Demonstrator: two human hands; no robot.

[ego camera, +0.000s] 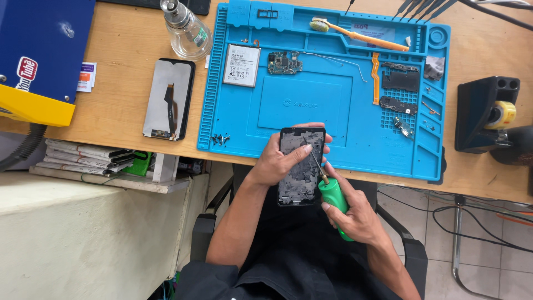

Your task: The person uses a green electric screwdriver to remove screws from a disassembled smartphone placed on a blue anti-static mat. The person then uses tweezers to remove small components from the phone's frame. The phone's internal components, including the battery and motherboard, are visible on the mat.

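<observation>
Phone frame (pixel 301 166), stripped and black, held upright in the view just off the near edge of the blue work mat (pixel 244 119), long axis running toward and away from the mat, top end overlapping its edge. Gripped along the left side by left hand (pixel 280 161), thumb laid across its face. Green-handled screwdriver (pixel 331 200) clasped in closed right hand (pixel 355 216), just right of the frame, tip slanted up-left onto its surface. Battery (pixel 241 65) and circuit board (pixel 285 62) lying farther up the mat.
</observation>
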